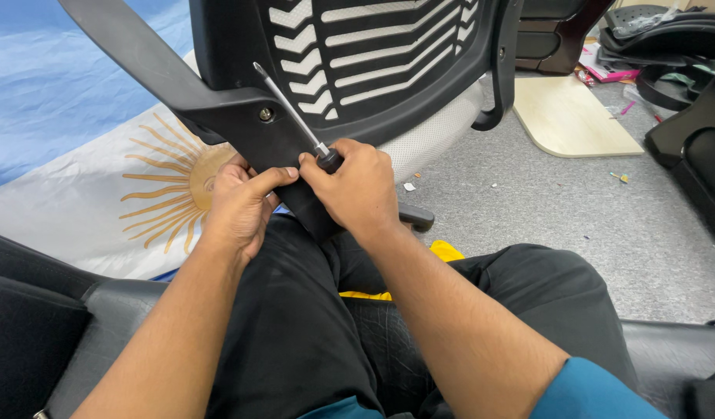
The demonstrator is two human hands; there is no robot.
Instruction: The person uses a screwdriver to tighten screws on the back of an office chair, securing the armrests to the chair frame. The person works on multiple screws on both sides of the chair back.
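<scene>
Centrally, right hand (pixel 357 186) grips the screwdriver (pixel 295 116), left hand (pixel 237 202) clamps the chair bracket (pixel 241 116); with the tip off the screw (pixel 266 114), it could slip and scratch plastic

Bright even indoor light, soft shadows, sharp.

Count: two hands (pixel 241 206) (pixel 357 186), one screwdriver (pixel 291 112), one chair back (pixel 357 54), one bolt (pixel 266 114), one wooden board (pixel 571 116).
</scene>
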